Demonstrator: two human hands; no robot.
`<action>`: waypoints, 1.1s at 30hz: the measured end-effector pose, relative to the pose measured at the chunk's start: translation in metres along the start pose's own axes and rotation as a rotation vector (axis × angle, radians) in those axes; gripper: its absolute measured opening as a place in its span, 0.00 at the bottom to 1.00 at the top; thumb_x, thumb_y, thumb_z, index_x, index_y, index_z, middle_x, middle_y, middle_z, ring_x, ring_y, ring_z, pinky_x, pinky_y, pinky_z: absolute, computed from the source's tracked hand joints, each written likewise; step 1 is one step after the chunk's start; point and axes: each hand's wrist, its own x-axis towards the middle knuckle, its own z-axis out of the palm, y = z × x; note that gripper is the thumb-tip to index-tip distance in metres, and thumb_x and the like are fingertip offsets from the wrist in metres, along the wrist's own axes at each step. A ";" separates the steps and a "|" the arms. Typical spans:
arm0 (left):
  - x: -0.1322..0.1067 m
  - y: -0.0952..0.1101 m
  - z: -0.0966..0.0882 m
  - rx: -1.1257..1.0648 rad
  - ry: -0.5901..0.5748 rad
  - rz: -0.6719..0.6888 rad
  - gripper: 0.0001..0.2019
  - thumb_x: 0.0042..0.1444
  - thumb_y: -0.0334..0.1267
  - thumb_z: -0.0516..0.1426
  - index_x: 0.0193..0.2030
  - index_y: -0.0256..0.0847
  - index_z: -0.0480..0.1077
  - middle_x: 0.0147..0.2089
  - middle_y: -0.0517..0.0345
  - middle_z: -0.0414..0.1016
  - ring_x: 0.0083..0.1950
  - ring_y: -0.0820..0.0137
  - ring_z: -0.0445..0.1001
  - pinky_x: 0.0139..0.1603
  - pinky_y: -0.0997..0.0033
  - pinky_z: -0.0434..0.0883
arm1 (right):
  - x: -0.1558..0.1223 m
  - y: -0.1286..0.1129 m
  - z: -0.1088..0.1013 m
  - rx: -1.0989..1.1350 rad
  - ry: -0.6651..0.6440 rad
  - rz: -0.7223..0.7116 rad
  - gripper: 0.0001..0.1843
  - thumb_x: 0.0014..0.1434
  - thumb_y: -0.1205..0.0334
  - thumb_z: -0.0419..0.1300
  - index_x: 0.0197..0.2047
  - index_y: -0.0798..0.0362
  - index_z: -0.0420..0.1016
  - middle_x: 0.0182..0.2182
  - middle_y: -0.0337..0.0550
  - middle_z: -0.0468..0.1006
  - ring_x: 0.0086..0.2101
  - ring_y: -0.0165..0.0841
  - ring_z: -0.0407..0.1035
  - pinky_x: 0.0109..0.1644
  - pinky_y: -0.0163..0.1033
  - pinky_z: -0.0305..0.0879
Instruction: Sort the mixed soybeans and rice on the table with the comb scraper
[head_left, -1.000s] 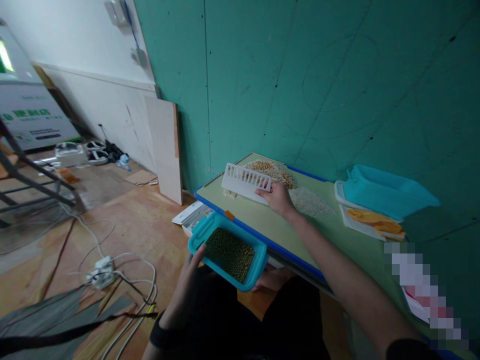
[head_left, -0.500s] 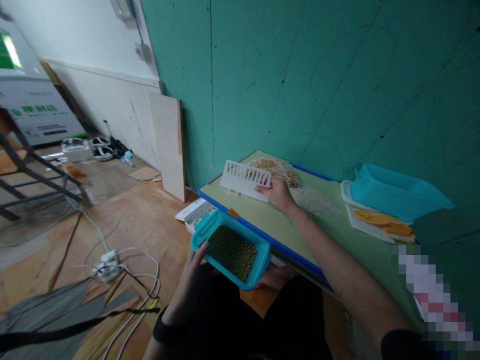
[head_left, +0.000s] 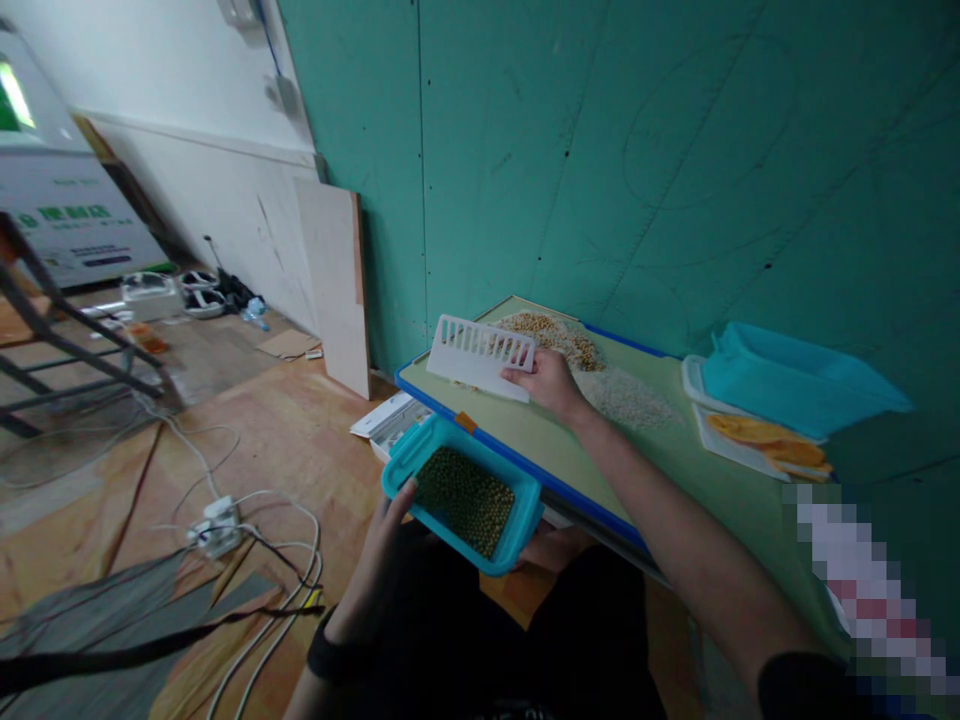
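My left hand (head_left: 390, 525) grips the near left end of a teal plastic tub (head_left: 510, 535) filled with green beans (head_left: 463, 498), held below the table's blue front edge. My right hand (head_left: 549, 385) is closed on the right end of a white slotted scraper board (head_left: 476, 354), standing on its long edge on the green tabletop (head_left: 555, 445). Just behind the board lies a heap of yellow soybeans (head_left: 559, 338). To its right lies a patch of white rice (head_left: 626, 398).
A teal container (head_left: 787, 380) rests on a white tray with orange items (head_left: 772, 440) at the table's right. A green wall backs the table. On the wooden floor to the left lie a power strip (head_left: 214, 525), cables and a white box (head_left: 390, 420).
The white board in my right hand has shifted slightly left and lifted a little. The tub of green beans stays in my left hand.
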 end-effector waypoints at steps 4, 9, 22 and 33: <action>-0.001 -0.005 -0.005 -0.028 -0.009 0.067 0.28 0.60 0.50 0.62 0.66 0.47 0.69 0.74 0.56 0.64 0.74 0.55 0.62 0.61 0.61 0.75 | 0.000 0.000 0.000 -0.091 0.063 0.001 0.08 0.49 0.67 0.72 0.35 0.55 0.83 0.35 0.46 0.86 0.35 0.38 0.81 0.43 0.44 0.77; 0.000 -0.006 -0.006 -0.009 0.003 0.065 0.29 0.59 0.51 0.63 0.66 0.47 0.69 0.72 0.52 0.68 0.74 0.52 0.61 0.62 0.55 0.75 | -0.001 0.002 0.002 -0.079 0.016 0.011 0.08 0.51 0.67 0.71 0.37 0.55 0.83 0.36 0.47 0.86 0.37 0.39 0.81 0.43 0.44 0.78; -0.004 0.000 -0.008 0.050 0.025 0.081 0.31 0.53 0.48 0.67 0.64 0.47 0.72 0.54 0.47 0.83 0.63 0.49 0.75 0.53 0.54 0.79 | -0.005 -0.003 0.008 -0.031 -0.034 0.043 0.06 0.51 0.67 0.71 0.35 0.56 0.82 0.34 0.45 0.86 0.35 0.38 0.80 0.43 0.44 0.77; 0.002 -0.003 -0.009 0.057 0.105 0.010 0.31 0.54 0.54 0.65 0.64 0.48 0.72 0.51 0.47 0.84 0.52 0.52 0.82 0.45 0.59 0.80 | -0.008 -0.007 0.013 -0.033 -0.062 -0.017 0.07 0.52 0.66 0.71 0.36 0.54 0.82 0.35 0.45 0.85 0.36 0.38 0.80 0.43 0.45 0.78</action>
